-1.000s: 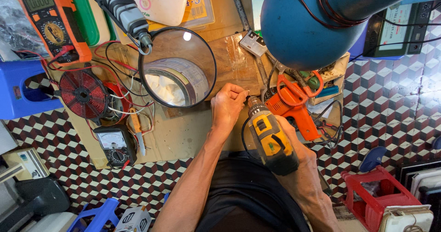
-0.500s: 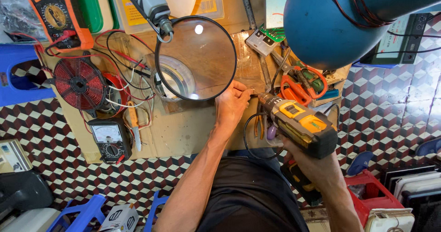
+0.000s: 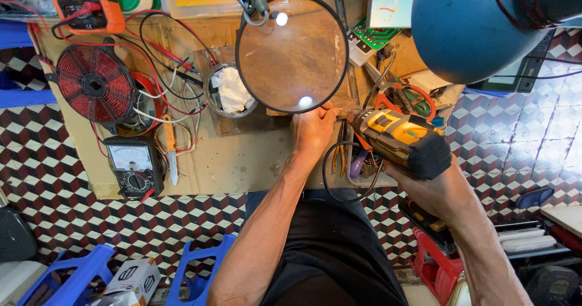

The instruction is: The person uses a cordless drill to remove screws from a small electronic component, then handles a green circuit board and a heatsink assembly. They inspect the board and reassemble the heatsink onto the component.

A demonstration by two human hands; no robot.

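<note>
From the head camera, the right hand (image 3: 445,191) is now gripping the yellow-and-black cordless drill (image 3: 400,137) level, its nose swinging round toward nine o'clock from pointing down a moment ago, so the bit is coming to bear on the work under the left hand (image 3: 312,130). That left hand is curling closed on something small at the edge of the wooden board (image 3: 242,160), probably a screw or part, hidden at six o'clock below the round magnifier (image 3: 292,52), the drill tip just beside its fingers

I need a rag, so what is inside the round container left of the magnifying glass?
The round container holds crumpled white cloth or paper. The magnifying glass overlaps its right edge, and anything beneath the white material is hidden.
</note>
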